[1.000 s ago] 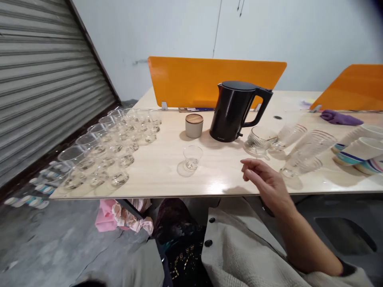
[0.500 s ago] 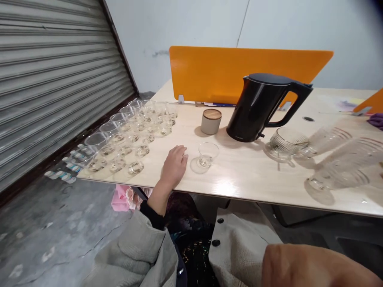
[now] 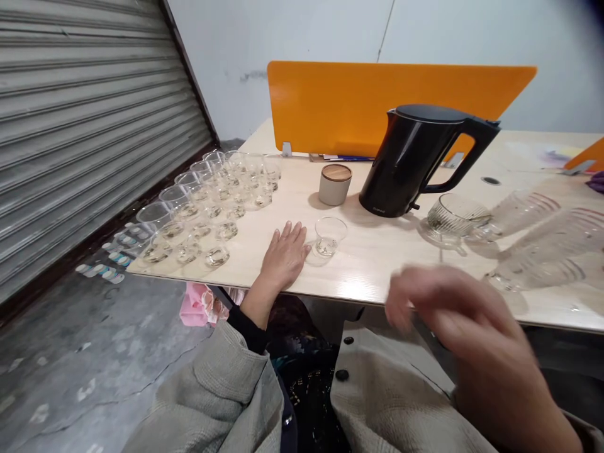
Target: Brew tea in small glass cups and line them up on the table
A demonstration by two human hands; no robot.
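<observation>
- The left hand [image 3: 283,259] is lying palm down on the desk [image 3: 358,277], its grip apart, with the fingers extending forward and nothing showing in it.
- A clear cup [image 3: 331,236] is standing upright on the desk, just beside the left thumb.
- The right hand [image 3: 460,314] is hovering around the near desk edge, blurring, its fingers curling; whether its grip is together or apart, I cannot tell.
- Rows of clear cups [image 3: 217,211] are filling the desk's left end.
- A lidded canister [image 3: 335,186] is standing behind the single cup, with a black kettle [image 3: 410,163] standing to its right.
- A ribbed glass cup [image 3: 453,217] is sitting right of the kettle; stacked clear cups [image 3: 542,251] are lying on their sides farther right.
- An orange panel [image 3: 330,107] is rising behind the kettle and canister.
</observation>
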